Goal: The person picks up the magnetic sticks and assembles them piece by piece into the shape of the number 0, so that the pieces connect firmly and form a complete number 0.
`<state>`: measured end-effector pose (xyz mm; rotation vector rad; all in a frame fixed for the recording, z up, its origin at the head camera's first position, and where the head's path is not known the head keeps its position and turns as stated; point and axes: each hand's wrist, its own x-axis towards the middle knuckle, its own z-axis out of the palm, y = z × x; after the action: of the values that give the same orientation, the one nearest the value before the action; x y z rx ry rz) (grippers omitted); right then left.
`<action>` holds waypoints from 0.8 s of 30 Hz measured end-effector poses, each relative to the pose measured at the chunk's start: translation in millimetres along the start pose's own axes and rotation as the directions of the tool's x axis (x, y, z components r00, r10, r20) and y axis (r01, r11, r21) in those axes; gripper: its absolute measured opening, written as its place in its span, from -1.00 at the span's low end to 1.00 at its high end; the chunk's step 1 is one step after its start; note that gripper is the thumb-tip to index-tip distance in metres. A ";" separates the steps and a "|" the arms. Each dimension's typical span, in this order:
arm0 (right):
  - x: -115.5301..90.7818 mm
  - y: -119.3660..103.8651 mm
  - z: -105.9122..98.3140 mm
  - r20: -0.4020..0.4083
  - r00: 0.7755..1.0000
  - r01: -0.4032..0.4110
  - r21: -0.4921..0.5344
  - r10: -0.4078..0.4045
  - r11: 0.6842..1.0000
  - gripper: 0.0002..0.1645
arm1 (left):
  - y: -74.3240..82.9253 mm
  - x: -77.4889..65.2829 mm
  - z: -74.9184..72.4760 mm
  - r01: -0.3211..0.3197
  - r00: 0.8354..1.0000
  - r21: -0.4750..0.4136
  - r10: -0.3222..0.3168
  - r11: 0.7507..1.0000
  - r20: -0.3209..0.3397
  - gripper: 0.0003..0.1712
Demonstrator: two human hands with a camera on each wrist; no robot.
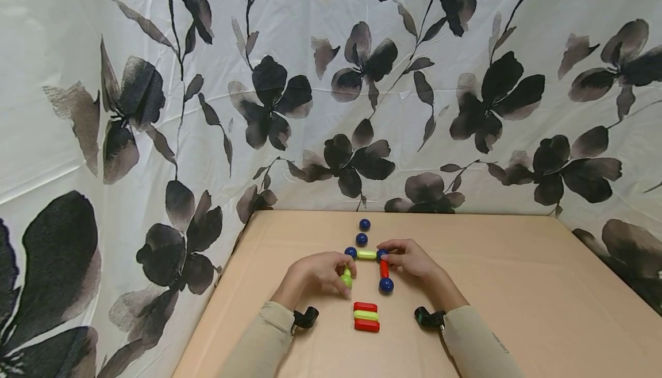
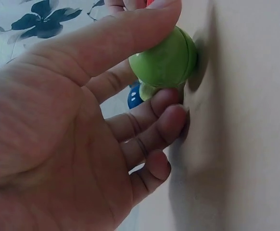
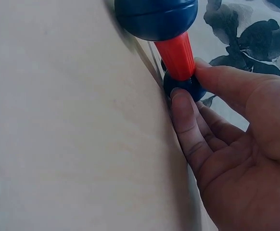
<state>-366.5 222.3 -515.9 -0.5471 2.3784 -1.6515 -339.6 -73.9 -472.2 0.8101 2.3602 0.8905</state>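
Note:
My left hand (image 1: 323, 269) grips a green ball (image 2: 164, 60), thumb across its top and fingers bent beneath. A yellow-green rod (image 1: 347, 270) runs from that ball towards a blue ball (image 1: 350, 252) at the far left corner. From there another yellow-green rod (image 1: 367, 255) spans to the far right corner. At that corner my right hand (image 1: 414, 258) pinches a second blue ball (image 3: 196, 89) between thumb and fingers. A red rod (image 1: 384, 270) links it to a nearer blue ball (image 1: 386, 285). Together the pieces outline a frame with its near side unjoined.
Two loose blue balls, one farther back (image 1: 364, 224) and one nearer (image 1: 361, 239), lie beyond the frame. Closer to me, a red rod (image 1: 365, 307), a yellow-green rod (image 1: 366, 315) and another red rod (image 1: 366, 326) lie side by side on the tan table (image 1: 517, 286). Flowered cloth hangs behind.

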 end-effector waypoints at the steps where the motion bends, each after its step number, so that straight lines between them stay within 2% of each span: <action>1: 0.1 -0.2 0.3 -0.001 1.000 0.001 -0.004 -0.001 1.000 -0.57 | -0.2 0.1 0.0 -0.006 1.000 -0.008 0.006 1.000 -0.001 -0.58; 7: 1.3 -2.9 3.6 -0.016 1.000 0.016 -0.030 -0.016 0.999 -0.59 | -0.4 -0.3 0.7 -0.012 1.000 -0.031 0.011 0.999 -0.013 -0.59; 16: 5.9 -6.0 10.7 -0.089 0.996 -0.021 -0.060 0.016 0.998 -0.58 | -0.2 2.0 3.6 0.008 0.996 0.032 -0.005 0.999 -0.087 -0.61; 24: 7.6 -6.7 12.4 -0.108 0.993 -0.046 -0.072 0.039 0.996 -0.59 | 0.9 2.8 3.8 0.015 0.995 0.036 -0.012 0.999 -0.096 -0.59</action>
<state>-367.7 206.5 -513.7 -0.4276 2.5176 -1.6179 -338.9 -69.8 -474.7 0.7806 2.4688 0.9017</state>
